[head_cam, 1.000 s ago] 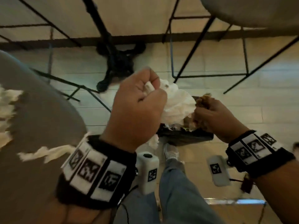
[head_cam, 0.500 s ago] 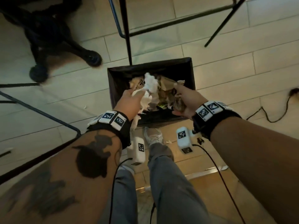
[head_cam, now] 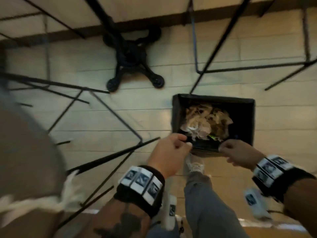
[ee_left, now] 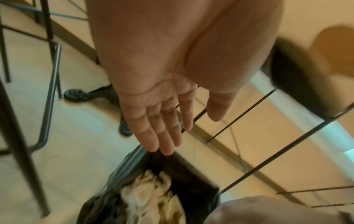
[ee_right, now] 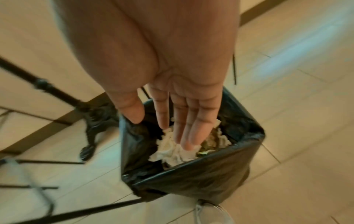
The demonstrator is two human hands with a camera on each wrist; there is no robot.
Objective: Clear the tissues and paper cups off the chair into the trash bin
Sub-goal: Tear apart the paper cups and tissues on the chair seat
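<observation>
At far left, tissues (head_cam: 30, 203) lay on your chair (head_cam: 25, 152). Your left hand (ee_left: 162, 106), which held a tissue wad half a second before, hung flat-fingered and empty over the trash bin (head_cam: 247, 121). Your right hand (ee_right: 184, 109) likewise had let go, fingers straight above the dropped tissues.

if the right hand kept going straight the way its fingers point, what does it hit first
Most likely the tissues heaped in the bin. The right hand is open, its fingers pointing down into the bin mouth, their tips right above the white wad; whether they touch already is unclear.
</observation>
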